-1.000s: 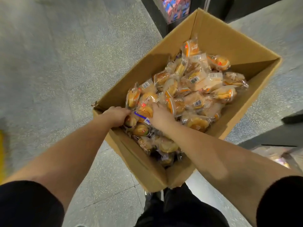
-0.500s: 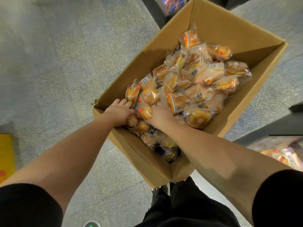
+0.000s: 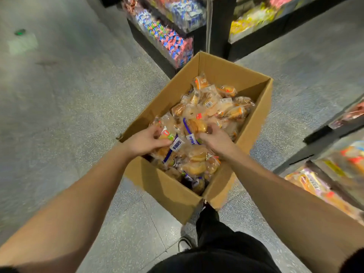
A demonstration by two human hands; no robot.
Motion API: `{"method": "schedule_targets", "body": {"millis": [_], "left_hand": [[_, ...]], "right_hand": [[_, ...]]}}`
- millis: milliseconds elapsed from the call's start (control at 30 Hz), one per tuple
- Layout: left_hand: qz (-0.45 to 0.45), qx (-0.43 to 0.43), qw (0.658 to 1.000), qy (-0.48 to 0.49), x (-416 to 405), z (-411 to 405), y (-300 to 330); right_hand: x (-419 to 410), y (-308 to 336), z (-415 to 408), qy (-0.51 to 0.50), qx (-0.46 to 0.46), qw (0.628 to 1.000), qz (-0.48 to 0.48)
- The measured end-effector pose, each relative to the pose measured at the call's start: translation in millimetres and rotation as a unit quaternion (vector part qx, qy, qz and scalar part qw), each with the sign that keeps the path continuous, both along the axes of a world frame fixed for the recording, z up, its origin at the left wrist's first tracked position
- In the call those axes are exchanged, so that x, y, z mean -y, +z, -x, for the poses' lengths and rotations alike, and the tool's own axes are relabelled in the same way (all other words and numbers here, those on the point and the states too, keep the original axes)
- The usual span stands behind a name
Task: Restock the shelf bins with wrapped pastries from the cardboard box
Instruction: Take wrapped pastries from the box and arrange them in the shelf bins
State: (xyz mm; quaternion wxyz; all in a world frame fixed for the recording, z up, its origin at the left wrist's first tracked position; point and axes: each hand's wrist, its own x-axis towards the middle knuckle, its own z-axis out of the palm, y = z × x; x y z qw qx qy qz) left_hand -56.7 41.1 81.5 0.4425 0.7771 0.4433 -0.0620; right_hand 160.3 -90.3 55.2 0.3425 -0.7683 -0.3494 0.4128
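An open cardboard box (image 3: 244, 75) sits on the floor, filled with several wrapped pastries (image 3: 222, 103) in clear plastic. Both my hands are above its near half. My left hand (image 3: 143, 141) grips a wrapped pastry with a purple-and-white label (image 3: 176, 145). My right hand (image 3: 216, 137) grips another purple-labelled pastry (image 3: 194, 127). Between them the two hands lift a bunch of packets a little above the pile. Shelf bins (image 3: 323, 184) with pastry packets stand at the right edge.
A black shelf unit (image 3: 157, 50) with blue and pink snack packets stands just behind the box. Another shelf (image 3: 256, 18) with yellow packets is at the top right. Grey speckled floor (image 3: 69, 115) stretches to the left. My shoe (image 3: 184, 243) is beside the box's near corner.
Both hands went from digging low in the near corner to gripping packets and raising them. My view tilted up, bringing the shelves into sight.
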Motion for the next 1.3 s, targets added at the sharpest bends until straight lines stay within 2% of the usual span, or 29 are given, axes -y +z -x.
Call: {"method": "schedule_targets", "body": {"millis": [100, 200, 300, 433, 567, 700, 933, 1067, 1300], "left_hand": [[0.004, 0.050, 0.999, -0.003, 28.6, -9.9, 11.0], [-0.005, 0.093, 0.995, -0.041, 62.6, -35.5, 28.8], [-0.012, 0.105, 0.992, -0.075, 97.2, -66.6, 48.3], [0.039, 0.147, 0.980, -0.129, 152.4, -110.2, 68.5], [0.152, 0.142, 0.965, -0.157, 215.3, -157.2, 84.7], [0.168, 0.136, 0.955, -0.204, 292.1, -207.0, 98.6], [0.080, 0.142, 0.925, -0.344, 462.1, -293.9, 115.8], [-0.043, 0.145, 0.882, -0.447, 570.4, -339.7, 130.8], [-0.101, 0.165, 0.822, -0.536, 724.2, -401.8, 169.2]], "right_hand": [[46.3, 14.6, -4.0, -0.087, -0.054, 0.994, -0.040], [100.3, 29.8, -13.8, -0.148, -0.069, 0.984, -0.072], [159.8, 46.5, -23.4, -0.212, -0.106, 0.966, -0.106], [232.9, 66.1, -34.2, -0.289, -0.108, 0.944, -0.120], [311.9, 78.4, -46.6, -0.359, -0.096, 0.918, -0.136], [405.4, 91.2, -61.9, -0.403, -0.067, 0.904, -0.128], [606.1, 113.9, -91.3, -0.456, 0.001, 0.886, -0.082], [725.9, 125.9, -105.2, -0.476, 0.038, 0.877, -0.048], [877.5, 158.9, -120.9, -0.512, 0.079, 0.856, -0.003]]}}
